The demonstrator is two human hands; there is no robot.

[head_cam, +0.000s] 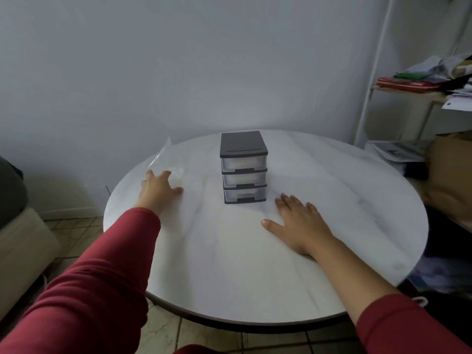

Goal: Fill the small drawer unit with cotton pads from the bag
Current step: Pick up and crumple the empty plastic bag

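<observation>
A small drawer unit (244,166) with a dark top and three clear drawers stands upright near the middle of the round white table (332,190). All three drawers look pushed in, with pale contents showing through. A clear plastic bag (163,159) lies at the table's left edge. My left hand (158,189) rests on the bag's near end with fingers spread. My right hand (298,222) lies flat on the table, just right of and in front of the unit, holding nothing.
A white wall stands behind the table. A shelf (419,98) with papers and cloths is at the right, with a brown bag (449,175) below it. A sofa edge (18,233) sits at the left over tiled floor.
</observation>
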